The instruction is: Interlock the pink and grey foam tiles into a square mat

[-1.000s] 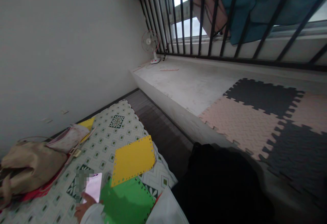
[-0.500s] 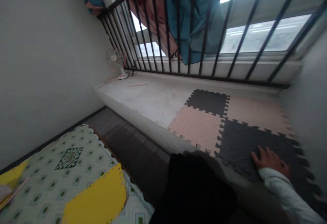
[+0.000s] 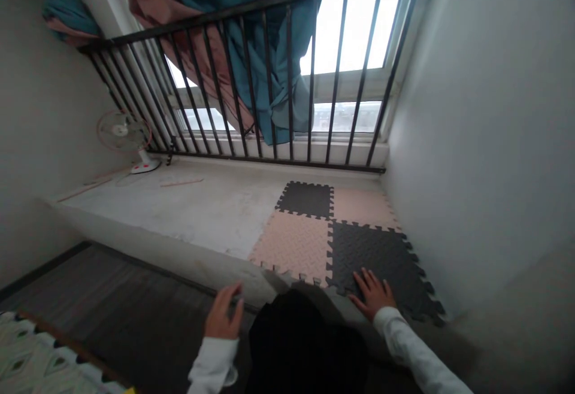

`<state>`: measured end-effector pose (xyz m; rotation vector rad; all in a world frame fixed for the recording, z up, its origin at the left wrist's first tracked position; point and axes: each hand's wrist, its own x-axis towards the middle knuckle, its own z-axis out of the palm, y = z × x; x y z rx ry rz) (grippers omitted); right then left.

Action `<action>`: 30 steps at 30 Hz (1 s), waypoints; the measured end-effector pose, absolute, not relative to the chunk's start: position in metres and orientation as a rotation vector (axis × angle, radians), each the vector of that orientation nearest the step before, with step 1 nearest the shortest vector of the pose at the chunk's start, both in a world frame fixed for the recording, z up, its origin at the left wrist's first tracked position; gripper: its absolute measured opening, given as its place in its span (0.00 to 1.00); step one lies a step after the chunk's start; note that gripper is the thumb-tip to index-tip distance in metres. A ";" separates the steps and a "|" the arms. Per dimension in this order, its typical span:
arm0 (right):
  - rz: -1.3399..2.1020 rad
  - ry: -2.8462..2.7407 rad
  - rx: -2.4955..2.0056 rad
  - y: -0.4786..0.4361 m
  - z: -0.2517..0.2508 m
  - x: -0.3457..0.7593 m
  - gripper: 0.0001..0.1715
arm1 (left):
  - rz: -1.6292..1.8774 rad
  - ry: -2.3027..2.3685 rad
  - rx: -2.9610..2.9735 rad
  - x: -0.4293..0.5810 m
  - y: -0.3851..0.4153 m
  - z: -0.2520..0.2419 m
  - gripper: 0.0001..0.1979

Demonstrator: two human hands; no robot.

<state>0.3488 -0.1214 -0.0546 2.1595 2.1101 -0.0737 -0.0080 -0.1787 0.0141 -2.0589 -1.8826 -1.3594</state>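
Note:
My right hand (image 3: 374, 293) lies with fingers spread on the near dark grey foam mat tile (image 3: 375, 253). To its left is a pink foam tile (image 3: 296, 243). Behind these sit a second dark grey tile (image 3: 308, 198) and a second pink tile (image 3: 362, 205); all are joined by jigsaw edges on the white ledge (image 3: 211, 220). My left hand (image 3: 224, 311) hangs in the air in front of the ledge. Its thumb and fingers are apart, with nothing between them.
A small fan (image 3: 146, 163) stands at the ledge's far left, near thin pink strips (image 3: 182, 182). Dark railings (image 3: 269, 160) run along the back before curtains and a window. A wall (image 3: 462, 142) bounds the right. A patterned bed cover (image 3: 49, 358) shows at lower left.
The view has swung right, so the yellow sheets on the bed cover have nearly left it. My left hand has come into view. My right hand stays on the dark tile, nearer its front edge.

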 end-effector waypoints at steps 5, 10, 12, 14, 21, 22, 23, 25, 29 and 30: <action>0.174 2.314 1.965 -0.128 -0.066 0.338 0.30 | -0.934 -1.873 -2.705 0.117 -0.126 0.025 0.22; 0.242 2.319 1.919 -0.117 -0.061 0.341 0.27 | -0.053 -2.092 -2.813 0.166 -0.111 0.014 0.35; 0.239 2.315 1.959 -0.118 -0.052 0.341 0.27 | 0.056 -2.162 -2.725 0.163 -0.109 0.005 0.33; 0.253 2.325 2.016 -0.121 -0.041 0.340 0.26 | 0.062 -2.242 -2.627 0.161 -0.106 -0.003 0.26; 0.168 2.340 2.015 -0.140 -0.033 0.330 0.23 | 0.068 -2.199 -2.533 0.163 -0.096 -0.018 0.20; 0.166 2.339 2.017 -0.144 -0.035 0.328 0.23 | 0.072 -2.174 -2.545 0.162 -0.096 -0.020 0.20; 0.173 2.338 2.026 -0.148 -0.037 0.327 0.23 | 0.074 -2.147 -2.556 0.162 -0.098 -0.022 0.20; 0.201 2.332 2.050 -0.156 -0.041 0.325 0.23 | 0.087 -2.106 -2.554 0.162 -0.101 -0.025 0.21; 0.153 2.287 2.050 -0.165 -0.037 0.326 0.24 | 0.143 -2.157 -2.521 0.164 -0.106 -0.023 0.23; 0.097 2.268 2.026 -0.165 -0.033 0.326 0.25 | 0.169 -2.166 -2.542 0.165 -0.107 -0.020 0.23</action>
